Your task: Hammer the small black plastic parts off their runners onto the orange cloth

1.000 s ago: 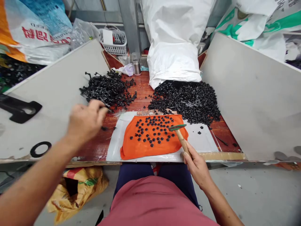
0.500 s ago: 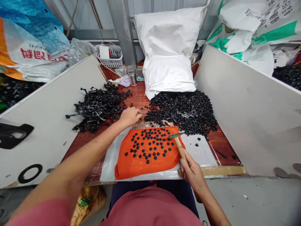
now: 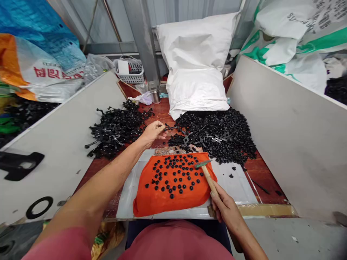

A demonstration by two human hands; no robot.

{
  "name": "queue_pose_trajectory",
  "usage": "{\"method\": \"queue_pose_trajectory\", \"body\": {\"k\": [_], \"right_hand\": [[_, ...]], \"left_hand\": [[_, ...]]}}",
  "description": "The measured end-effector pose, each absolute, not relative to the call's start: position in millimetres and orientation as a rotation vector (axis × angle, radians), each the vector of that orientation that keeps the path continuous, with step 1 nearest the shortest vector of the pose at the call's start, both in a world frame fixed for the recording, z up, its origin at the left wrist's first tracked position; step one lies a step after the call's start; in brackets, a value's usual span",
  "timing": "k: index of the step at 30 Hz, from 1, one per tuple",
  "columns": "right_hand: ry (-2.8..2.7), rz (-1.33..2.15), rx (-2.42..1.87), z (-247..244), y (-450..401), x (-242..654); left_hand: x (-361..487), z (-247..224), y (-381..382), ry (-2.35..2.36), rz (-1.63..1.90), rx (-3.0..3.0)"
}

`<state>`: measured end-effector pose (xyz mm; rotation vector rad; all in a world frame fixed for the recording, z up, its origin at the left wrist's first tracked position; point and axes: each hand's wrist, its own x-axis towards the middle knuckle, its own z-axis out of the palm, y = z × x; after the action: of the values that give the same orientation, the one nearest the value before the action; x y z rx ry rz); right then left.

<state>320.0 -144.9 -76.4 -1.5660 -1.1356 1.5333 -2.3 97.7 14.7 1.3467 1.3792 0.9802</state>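
Observation:
Between the two heaps, my left hand [image 3: 156, 131] pinches a small black part [image 3: 168, 127] with thin links, at the edge of the right heap of black parts [image 3: 227, 135]. My right hand [image 3: 223, 202] is wrapped round the wooden handle of a hammer [image 3: 208, 176]. The hammer's head rests over the right side of an orange cloth [image 3: 157, 202]. Several round black pieces [image 3: 176, 166] lie scattered on the cloth. The left heap of black parts [image 3: 115, 128] sits behind my left forearm.
A white sack [image 3: 193, 72] stands at the back behind the right heap. Grey panels [image 3: 70, 130] [image 3: 287, 137] wall both sides. A metal cup [image 3: 155, 94] and a basket [image 3: 131, 77] are at the back left.
My left hand has shifted slightly, and a black part now shows at its fingertips. Right hand and hammer keep their place on the cloth. The whole view has moved a little.

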Motion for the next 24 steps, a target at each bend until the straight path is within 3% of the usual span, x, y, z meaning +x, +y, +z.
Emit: {"method": "queue_pose_trajectory", "body": {"k": [5, 12, 19, 24], "right_hand": [[-1.127, 1.525, -1.590, -80, -144, 323], [-1.112, 1.511, -1.647, -73, -144, 326], [-1.090, 1.505, -1.675, -74, -145, 327], [-1.086, 1.501, -1.644, -76, -147, 328]], "left_hand": [[-28, 22, 40, 1.150, 1.099, 1.054], [-91, -19, -66, 1.352, 1.177, 1.007], [-164, -32, -116, 1.989, 0.401, 1.859], [-154, -15, -115, 2.230, 0.113, 2.095]]}}
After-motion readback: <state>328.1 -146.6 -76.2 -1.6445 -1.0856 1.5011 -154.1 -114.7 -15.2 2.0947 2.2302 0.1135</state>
